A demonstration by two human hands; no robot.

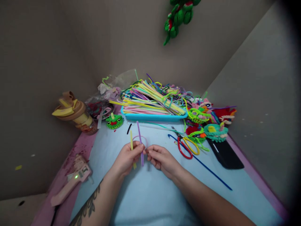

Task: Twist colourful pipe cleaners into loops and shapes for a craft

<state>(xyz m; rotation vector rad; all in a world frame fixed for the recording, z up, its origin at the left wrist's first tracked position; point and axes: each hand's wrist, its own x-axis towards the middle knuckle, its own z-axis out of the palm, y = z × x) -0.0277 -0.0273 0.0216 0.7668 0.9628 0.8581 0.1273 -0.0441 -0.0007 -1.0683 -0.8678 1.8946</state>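
My left hand (129, 157) is closed on a yellow pipe cleaner (131, 140) and a purple pipe cleaner (139, 135), both standing roughly upright between the fingers. A thin pinkish-purple loop (144, 137) curves behind the purple one, down toward my fingertips. Close beside, my right hand (161, 157) has thumb and fingers pinched together where the loop comes down; what exactly sits in the pinch is partly hidden. Just beyond my left hand lies a short black pipe cleaner piece (129, 129).
A blue tray (152, 118) heaped with pipe cleaners stands at the back. Red-and-yellow scissors (184, 147), a long dark blue pipe cleaner (211, 172), a black phone-like object (227, 153) and fuzzy figures (215, 132) lie right. At left are a glue gun (72, 183), a tumbler (81, 121) and a green figure (114, 121).
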